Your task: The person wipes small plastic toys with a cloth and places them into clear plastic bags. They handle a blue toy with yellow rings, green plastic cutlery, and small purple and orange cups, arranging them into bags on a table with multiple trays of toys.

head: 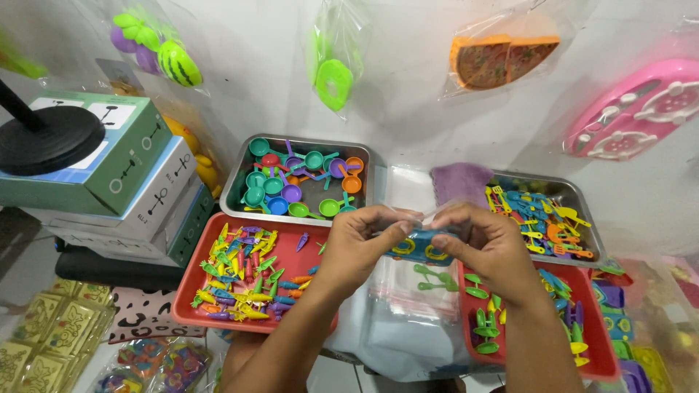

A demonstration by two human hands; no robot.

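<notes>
My left hand and my right hand meet in the middle of the view, both pinching a small clear plastic bag that holds a blue toy piece with yellow rings. The bag's open top edge sits between my thumbs and fingertips. Under my hands lies a stack of clear plastic bags on a white sheet.
A red tray of small coloured toy vegetables is at the left, a metal tray of toy pans behind it. A metal tray of toy utensils and a red tray of green toy pieces are at the right. Stacked boxes stand far left.
</notes>
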